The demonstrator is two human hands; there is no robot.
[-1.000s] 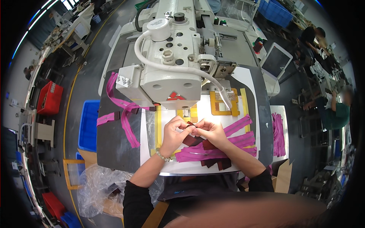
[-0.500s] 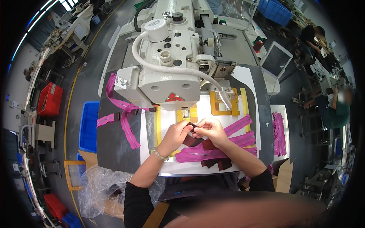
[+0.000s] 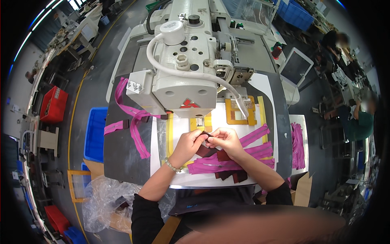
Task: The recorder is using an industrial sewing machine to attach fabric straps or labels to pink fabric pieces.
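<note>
Both hands meet in front of the sewing machine head (image 3: pixel 185 91). My left hand (image 3: pixel 189 144) and my right hand (image 3: pixel 224 140) pinch a small dark brown fabric piece (image 3: pixel 206 134) between their fingertips. Below the fingers lies another dark brown piece (image 3: pixel 205 151) on the white work sheet. Several magenta zipper strips (image 3: pixel 227 162) spread under and beside my right forearm, some with dark maroon end tabs (image 3: pixel 237 176). A yellow-framed clamp plate (image 3: pixel 240 116) sits beyond my right hand.
More magenta zippers (image 3: pixel 136 130) lie at the table's left, beside the machine. A blue bin (image 3: pixel 96 134) stands off the left edge, with clear plastic bags (image 3: pixel 107 201) below it. At the right are a tray of zipper strips (image 3: pixel 297 146), a screen (image 3: pixel 296 67) and co-workers farther off.
The head view has shifted slightly, so the machine appears a little to the right. Both hands keep pinching the brown fabric piece in nearly the same place.
</note>
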